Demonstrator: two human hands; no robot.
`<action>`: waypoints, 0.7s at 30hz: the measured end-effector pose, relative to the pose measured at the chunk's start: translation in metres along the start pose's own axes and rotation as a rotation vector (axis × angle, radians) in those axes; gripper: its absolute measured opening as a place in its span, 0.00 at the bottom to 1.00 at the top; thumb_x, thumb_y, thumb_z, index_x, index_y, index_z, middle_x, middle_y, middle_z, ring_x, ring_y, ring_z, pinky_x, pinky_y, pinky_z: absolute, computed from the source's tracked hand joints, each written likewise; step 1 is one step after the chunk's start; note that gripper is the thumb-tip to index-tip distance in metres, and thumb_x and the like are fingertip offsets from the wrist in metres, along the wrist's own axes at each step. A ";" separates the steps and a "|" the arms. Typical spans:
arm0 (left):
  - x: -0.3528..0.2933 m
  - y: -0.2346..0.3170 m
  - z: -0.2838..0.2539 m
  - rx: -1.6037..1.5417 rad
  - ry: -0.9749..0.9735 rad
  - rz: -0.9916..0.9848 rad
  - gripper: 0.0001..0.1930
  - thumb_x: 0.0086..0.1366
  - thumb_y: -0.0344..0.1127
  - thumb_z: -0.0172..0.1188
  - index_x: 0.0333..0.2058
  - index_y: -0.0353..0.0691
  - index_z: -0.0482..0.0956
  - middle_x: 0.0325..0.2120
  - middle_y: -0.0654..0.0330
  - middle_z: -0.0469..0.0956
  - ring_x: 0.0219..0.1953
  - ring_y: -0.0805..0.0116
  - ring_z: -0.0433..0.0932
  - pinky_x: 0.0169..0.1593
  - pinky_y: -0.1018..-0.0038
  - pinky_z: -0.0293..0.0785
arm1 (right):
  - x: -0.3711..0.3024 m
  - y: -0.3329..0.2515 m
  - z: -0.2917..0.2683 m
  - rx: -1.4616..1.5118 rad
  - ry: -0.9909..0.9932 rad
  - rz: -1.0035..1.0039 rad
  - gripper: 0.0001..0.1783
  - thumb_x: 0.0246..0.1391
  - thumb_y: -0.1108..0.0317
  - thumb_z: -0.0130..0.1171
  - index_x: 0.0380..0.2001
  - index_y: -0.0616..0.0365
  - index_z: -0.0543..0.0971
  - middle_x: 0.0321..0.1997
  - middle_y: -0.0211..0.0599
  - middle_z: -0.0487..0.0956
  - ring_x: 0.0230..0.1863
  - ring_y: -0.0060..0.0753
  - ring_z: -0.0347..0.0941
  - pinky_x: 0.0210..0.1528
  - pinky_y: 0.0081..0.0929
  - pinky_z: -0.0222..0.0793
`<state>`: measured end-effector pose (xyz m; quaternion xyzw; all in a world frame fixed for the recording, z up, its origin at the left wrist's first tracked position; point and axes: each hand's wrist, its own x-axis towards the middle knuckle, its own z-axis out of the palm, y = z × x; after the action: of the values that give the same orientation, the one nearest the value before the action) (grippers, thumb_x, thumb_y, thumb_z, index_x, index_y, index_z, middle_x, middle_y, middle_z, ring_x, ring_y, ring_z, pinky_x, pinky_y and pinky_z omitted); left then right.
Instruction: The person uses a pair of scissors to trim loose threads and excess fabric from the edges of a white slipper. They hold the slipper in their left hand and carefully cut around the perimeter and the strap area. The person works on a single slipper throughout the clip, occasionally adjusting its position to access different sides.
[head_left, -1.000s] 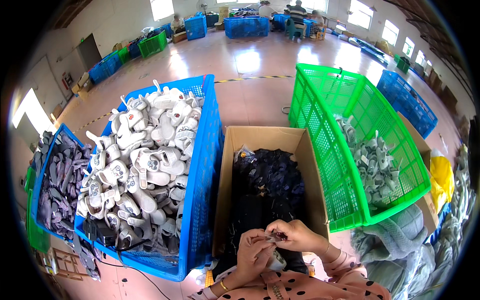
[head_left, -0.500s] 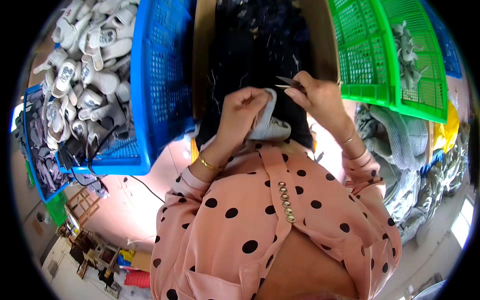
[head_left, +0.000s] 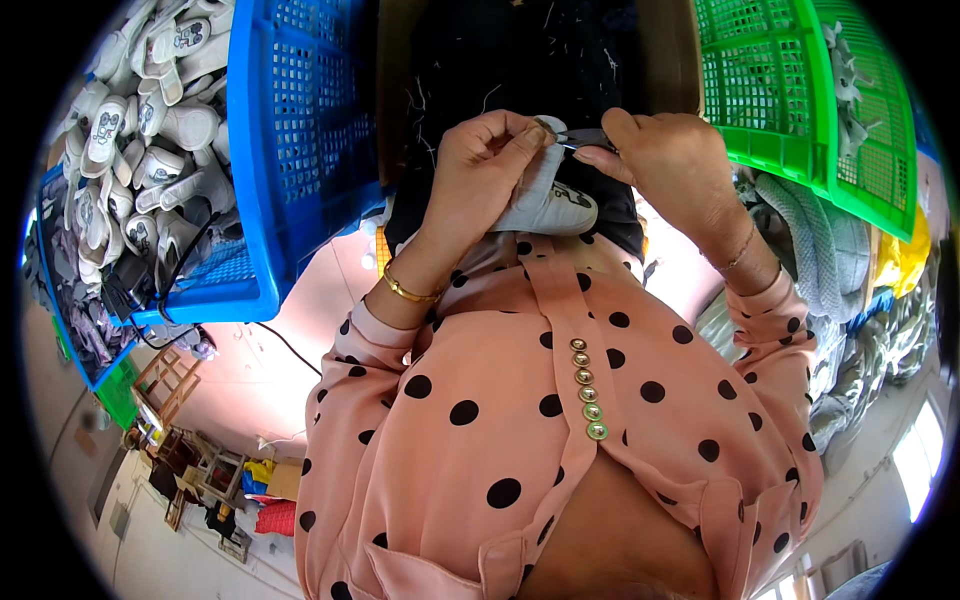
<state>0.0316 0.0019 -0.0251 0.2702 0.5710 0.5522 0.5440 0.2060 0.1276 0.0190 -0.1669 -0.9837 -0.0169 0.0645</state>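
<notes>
My left hand (head_left: 478,178) is closed on a white shoe upper (head_left: 548,212) with a dark printed pattern on its toe, pinching its strap-like upper end. The upper hangs over my lap, close to my shirt. In my right hand (head_left: 682,172) is a pair of small metal snips (head_left: 588,138), gripped between thumb and fingers. Its blade tips reach the edge of the upper beside my left fingertips. Whether the blades are closed on a thread is too small to tell.
A blue plastic basket (head_left: 255,170) at the left holds many white shoe uppers (head_left: 195,128). At the right stands a green basket (head_left: 820,165) with a few light pieces. Grey padded material (head_left: 820,255) lies below it. Loose thread ends cling to the dark cloth (head_left: 470,70) ahead.
My right hand has brought the snips left and down to the upper's edge; their blades were apart from it before. My left hand still holds the upper, now turned slightly.
</notes>
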 end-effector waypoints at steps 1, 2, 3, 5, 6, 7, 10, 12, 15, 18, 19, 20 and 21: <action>0.000 0.001 0.000 0.018 -0.002 -0.009 0.07 0.68 0.31 0.58 0.37 0.35 0.82 0.31 0.65 0.82 0.32 0.82 0.75 0.36 0.85 0.71 | 0.001 -0.001 -0.002 -0.011 -0.003 -0.002 0.24 0.53 0.44 0.59 0.20 0.51 0.69 0.12 0.28 0.69 0.15 0.31 0.71 0.19 0.25 0.64; 0.000 0.002 0.000 0.036 -0.003 -0.018 0.06 0.68 0.31 0.58 0.37 0.35 0.82 0.31 0.65 0.82 0.32 0.82 0.75 0.37 0.85 0.72 | 0.001 -0.001 -0.003 -0.022 -0.006 -0.003 0.23 0.53 0.44 0.60 0.20 0.51 0.70 0.12 0.28 0.69 0.15 0.31 0.71 0.19 0.25 0.65; -0.001 0.002 0.000 0.050 -0.002 -0.025 0.06 0.68 0.30 0.58 0.36 0.35 0.82 0.31 0.65 0.82 0.32 0.82 0.75 0.37 0.85 0.72 | 0.002 -0.002 -0.005 -0.036 -0.002 -0.012 0.23 0.52 0.45 0.60 0.20 0.51 0.70 0.12 0.27 0.69 0.16 0.31 0.71 0.20 0.25 0.65; -0.002 0.003 0.000 0.080 0.002 -0.039 0.06 0.68 0.30 0.58 0.36 0.35 0.82 0.31 0.65 0.82 0.32 0.82 0.75 0.36 0.85 0.71 | 0.003 -0.002 -0.006 -0.063 0.008 -0.033 0.22 0.52 0.45 0.60 0.21 0.51 0.71 0.12 0.27 0.69 0.16 0.31 0.71 0.21 0.25 0.66; -0.002 0.003 0.001 0.100 0.012 -0.035 0.06 0.67 0.30 0.58 0.36 0.35 0.82 0.30 0.65 0.82 0.32 0.82 0.75 0.36 0.85 0.71 | 0.004 -0.002 -0.007 -0.072 0.016 -0.049 0.22 0.52 0.46 0.60 0.20 0.51 0.71 0.12 0.27 0.69 0.16 0.31 0.70 0.21 0.24 0.66; -0.003 0.004 0.003 0.120 0.022 -0.030 0.06 0.67 0.30 0.58 0.36 0.35 0.82 0.30 0.65 0.82 0.32 0.83 0.75 0.36 0.85 0.71 | 0.005 -0.002 -0.007 -0.080 0.023 -0.064 0.21 0.52 0.46 0.60 0.20 0.50 0.71 0.11 0.27 0.68 0.15 0.31 0.70 0.21 0.24 0.66; -0.002 0.002 0.007 0.102 0.057 0.001 0.07 0.67 0.30 0.58 0.36 0.34 0.82 0.27 0.66 0.81 0.27 0.85 0.73 0.31 0.87 0.68 | 0.008 0.001 -0.008 -0.068 -0.012 -0.097 0.21 0.53 0.47 0.60 0.19 0.51 0.71 0.11 0.29 0.69 0.16 0.32 0.71 0.21 0.26 0.65; -0.002 0.001 0.007 0.039 0.062 0.005 0.07 0.67 0.30 0.58 0.36 0.33 0.82 0.26 0.66 0.80 0.25 0.86 0.72 0.28 0.88 0.66 | 0.009 0.003 -0.005 0.045 -0.046 -0.008 0.22 0.54 0.47 0.60 0.19 0.53 0.71 0.12 0.30 0.70 0.17 0.34 0.72 0.21 0.27 0.66; -0.003 0.001 0.004 -0.053 0.048 -0.011 0.07 0.68 0.30 0.57 0.37 0.33 0.81 0.26 0.66 0.80 0.25 0.86 0.72 0.28 0.88 0.66 | 0.007 0.011 0.009 0.471 -0.059 0.259 0.23 0.57 0.48 0.60 0.26 0.61 0.76 0.16 0.34 0.75 0.19 0.32 0.74 0.22 0.28 0.66; -0.004 -0.002 0.002 -0.062 0.010 -0.024 0.07 0.68 0.30 0.57 0.38 0.34 0.81 0.29 0.65 0.81 0.28 0.85 0.73 0.32 0.87 0.68 | 0.007 0.000 0.026 1.108 -0.158 0.449 0.21 0.58 0.52 0.61 0.31 0.64 0.78 0.18 0.32 0.73 0.20 0.21 0.67 0.24 0.23 0.64; -0.004 -0.003 -0.001 -0.050 -0.010 -0.032 0.07 0.69 0.30 0.56 0.39 0.35 0.81 0.32 0.64 0.81 0.31 0.83 0.74 0.36 0.86 0.70 | 0.011 -0.006 0.024 1.204 -0.232 0.505 0.19 0.59 0.56 0.61 0.33 0.66 0.78 0.20 0.29 0.70 0.23 0.16 0.61 0.25 0.19 0.61; -0.005 -0.003 -0.003 -0.038 -0.029 -0.040 0.07 0.69 0.31 0.56 0.40 0.35 0.81 0.35 0.63 0.82 0.34 0.81 0.76 0.39 0.85 0.72 | 0.012 -0.008 0.027 1.253 -0.263 0.524 0.15 0.60 0.60 0.60 0.33 0.65 0.77 0.19 0.26 0.68 0.22 0.13 0.59 0.24 0.18 0.58; -0.006 -0.001 -0.005 -0.003 -0.026 -0.049 0.07 0.69 0.30 0.56 0.41 0.35 0.80 0.36 0.63 0.82 0.35 0.80 0.76 0.40 0.84 0.73 | 0.012 -0.010 0.031 1.300 -0.293 0.544 0.12 0.61 0.63 0.58 0.32 0.63 0.76 0.19 0.23 0.66 0.22 0.11 0.58 0.23 0.16 0.55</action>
<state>0.0288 -0.0061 -0.0254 0.2626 0.5693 0.5362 0.5651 0.1878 0.1235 -0.0107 -0.3343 -0.7169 0.6115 0.0201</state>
